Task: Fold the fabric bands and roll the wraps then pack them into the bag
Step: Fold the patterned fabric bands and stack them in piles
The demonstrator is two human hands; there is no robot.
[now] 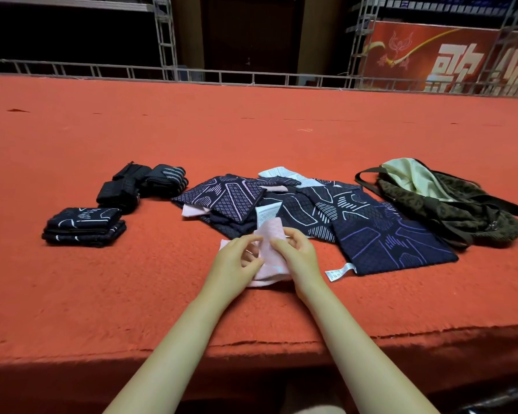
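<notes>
Soft pink terry band (269,234), fingers (251,242) pinching

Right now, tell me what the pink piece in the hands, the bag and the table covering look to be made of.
Pink piece: soft, matte knit or terry-like cloth, judging by its limp folds between the left hand and right hand.
Bag: slumped woven fabric with a dark leopard-like print; the pale lining looks smoother, with a slight sheen.
Table covering: red felt-like carpet, fuzzy, with a frayed front edge.
</notes>
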